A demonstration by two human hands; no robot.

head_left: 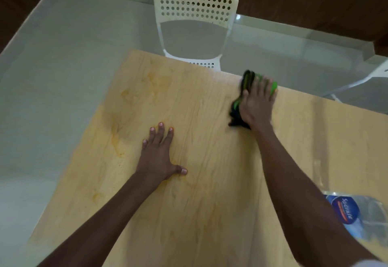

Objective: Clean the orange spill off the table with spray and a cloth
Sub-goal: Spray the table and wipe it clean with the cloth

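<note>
Fingers of right hand (257, 105) straight, slightly spread, pressing flat on green-and-black cloth (244, 90) near far table (210, 182) edge. Left hand (158, 155) flat on wood, fingers splayed, holding nothing. Orange spill (117, 140) smeared just left of left fingertips. Clear bottle (354, 216) lies beside right forearm.

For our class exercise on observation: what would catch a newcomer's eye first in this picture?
First, the right hand pressing a green and black cloth flat near the far edge of the wooden table. Next, the left hand spread flat mid-table, with orange stains smeared to its left. A white perforated chair stands beyond the table.
</note>
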